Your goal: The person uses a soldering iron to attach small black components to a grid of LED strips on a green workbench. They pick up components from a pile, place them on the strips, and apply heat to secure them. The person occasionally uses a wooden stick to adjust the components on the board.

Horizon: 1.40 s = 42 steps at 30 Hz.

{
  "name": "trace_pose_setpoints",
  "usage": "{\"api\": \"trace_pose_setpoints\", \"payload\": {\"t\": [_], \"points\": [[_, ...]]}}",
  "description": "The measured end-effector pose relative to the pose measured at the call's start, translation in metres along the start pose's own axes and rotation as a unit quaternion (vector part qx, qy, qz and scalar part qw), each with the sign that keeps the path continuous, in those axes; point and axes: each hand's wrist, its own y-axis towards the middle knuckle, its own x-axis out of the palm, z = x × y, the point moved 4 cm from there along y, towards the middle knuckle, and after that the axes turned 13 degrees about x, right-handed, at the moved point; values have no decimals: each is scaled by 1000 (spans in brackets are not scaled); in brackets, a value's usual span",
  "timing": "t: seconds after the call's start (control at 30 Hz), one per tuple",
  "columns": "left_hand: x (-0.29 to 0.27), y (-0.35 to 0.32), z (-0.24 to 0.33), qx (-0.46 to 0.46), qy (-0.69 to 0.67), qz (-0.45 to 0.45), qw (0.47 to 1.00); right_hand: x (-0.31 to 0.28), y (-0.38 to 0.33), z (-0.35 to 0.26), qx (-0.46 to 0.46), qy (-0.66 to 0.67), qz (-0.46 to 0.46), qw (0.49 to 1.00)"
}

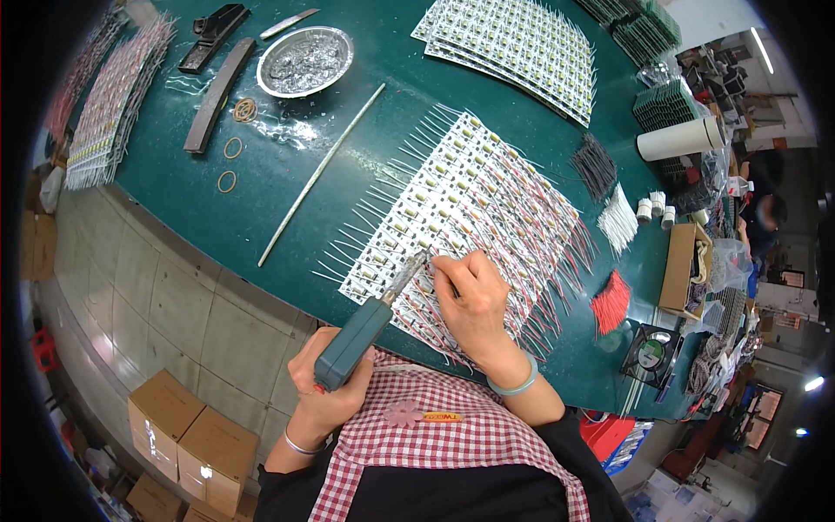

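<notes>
The white circuit-board panel (pixel 409 228), seemingly part-wired, red leads (pixel 557 261) crowding its right side, left rows barer, sits beneath the right hand (pixel 477 304), fingers (pixel 446 271) pinched together, contents indistinct, and a soldering gun (pixel 355 341) clasped in the left hand (pixel 329 404), atop the green surface (pixel 235 200).

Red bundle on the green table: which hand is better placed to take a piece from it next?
Probably the right hand: it is nearer the red bundle, while the left hand is gripping the green-handled tool.
</notes>
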Motion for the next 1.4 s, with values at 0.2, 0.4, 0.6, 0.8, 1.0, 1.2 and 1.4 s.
{"api": "trace_pose_setpoints", "payload": {"t": [0.2,0.4,0.6,0.8,1.0,1.2,1.4], "points": [[1,-1,-1,-7,3,-3,1000,1,0,1,-3,-2,1,1000],[2,0,0,4,10,-3,1000,2,0,0,-7,-6,7,1000],[-2,-1,0,9,13,3,1000,2,1,-1,-8,-11,10,1000],[-1,-3,-2,5,15,0,1000,2,2,-2,1,-14,6,1000],[-1,-3,-3,13,0,5,1000,2,3,-4,-2,-8,8,1000],[-1,-3,-3,-5,-2,-7,1000,3,2,-3,0,-7,8,1000],[1,-5,-5,-7,2,-8,1000,4,3,-4,-2,-7,11,1000]]}}
